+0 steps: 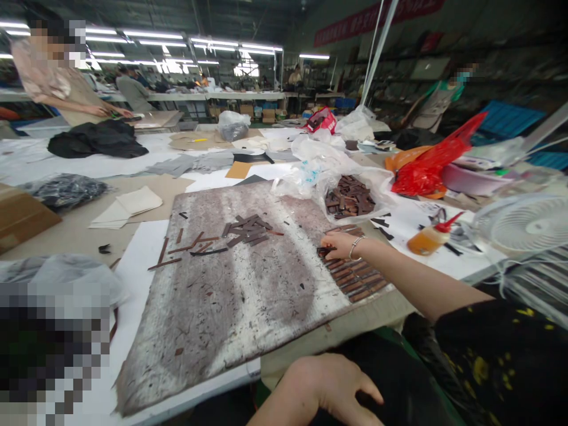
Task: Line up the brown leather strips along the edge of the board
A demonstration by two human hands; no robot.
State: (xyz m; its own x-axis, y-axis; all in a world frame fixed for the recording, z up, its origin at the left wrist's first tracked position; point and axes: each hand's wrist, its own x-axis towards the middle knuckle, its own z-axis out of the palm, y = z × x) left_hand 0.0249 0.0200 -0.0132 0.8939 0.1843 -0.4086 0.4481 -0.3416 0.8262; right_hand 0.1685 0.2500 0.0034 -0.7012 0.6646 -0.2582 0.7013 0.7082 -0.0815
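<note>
My right hand point(339, 245), with a bracelet at the wrist, reaches over the right edge of a stained mat point(248, 296). Its fingers are pinched around a small dark strip point(327, 251). Under and below it lie rows of brown strips point(359, 278) side by side. My left hand point(339, 387) hangs below the table's front edge, near my lap, with its fingers apart and nothing seen in it. A pile of dark strips point(251, 229) rests on the mat, left of my right hand. Thin brown strips point(171, 254) are scattered further left. Behind the rows, a clear bag holds many brown pieces point(350, 198).
A glue bottle point(428, 239) with a red nozzle and a white fan point(528, 225) stand at the right. Behind them is a red bag point(426, 165). Cardboard point(24, 219) and plastic bags sit at the left. A person point(66, 89) works at the far left.
</note>
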